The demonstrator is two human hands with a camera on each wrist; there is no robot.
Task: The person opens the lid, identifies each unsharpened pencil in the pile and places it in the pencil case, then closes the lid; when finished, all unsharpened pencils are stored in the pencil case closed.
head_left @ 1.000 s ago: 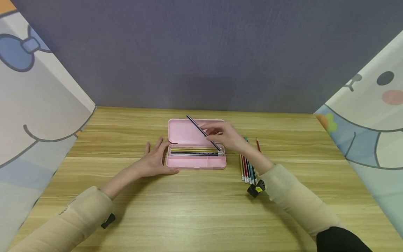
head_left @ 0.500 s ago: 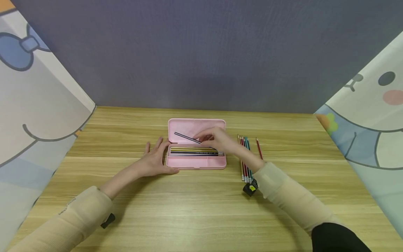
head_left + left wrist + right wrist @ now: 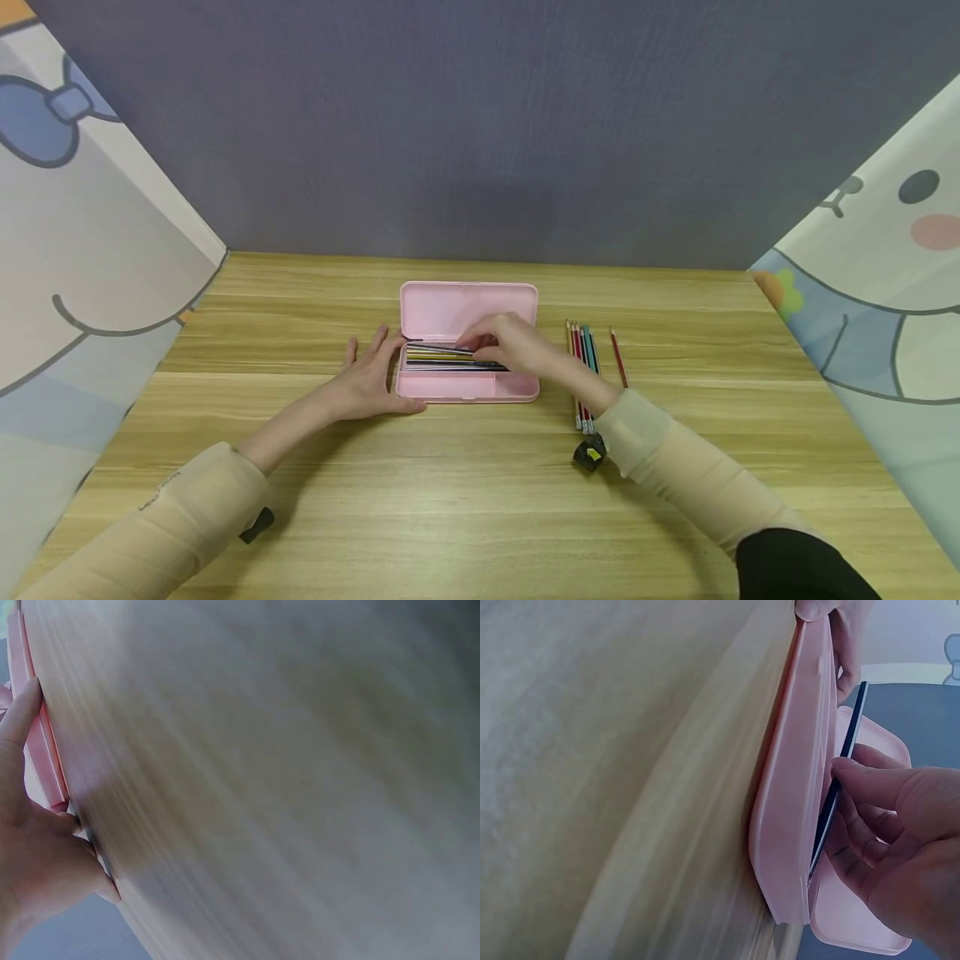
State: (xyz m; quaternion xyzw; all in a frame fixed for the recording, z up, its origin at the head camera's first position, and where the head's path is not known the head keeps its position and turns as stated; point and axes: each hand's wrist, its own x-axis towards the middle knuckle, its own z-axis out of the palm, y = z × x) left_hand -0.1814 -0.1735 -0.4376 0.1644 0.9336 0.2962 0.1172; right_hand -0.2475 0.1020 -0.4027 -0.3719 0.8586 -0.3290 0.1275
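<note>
An open pink pencil case (image 3: 517,389) lies mid-table, lid (image 3: 450,307) flat behind it, with several pencils in its long tray. My right hand (image 3: 480,343) hovers over the tray and pinches a dark pencil (image 3: 438,348), which lies almost flat on the others. In the right wrist view the dark pencil (image 3: 838,780) runs along the case's rim (image 3: 795,787) between my fingertips (image 3: 862,776). My left hand (image 3: 378,371) rests against the case's left end, fingers straight and thumb along the front edge. The left wrist view shows those fingers (image 3: 19,720) on the pink edge (image 3: 41,750).
Several loose coloured pencils (image 3: 585,367) lie in a row right of the case, a single red pencil (image 3: 618,358) beside them. Cartoon-printed screens stand at both sides and a grey wall behind. The wooden table (image 3: 465,517) stretches bare toward me.
The right hand has lowered the dark pencil from steeply tilted above the lid down into the tray, moving left. The left hand has stayed put.
</note>
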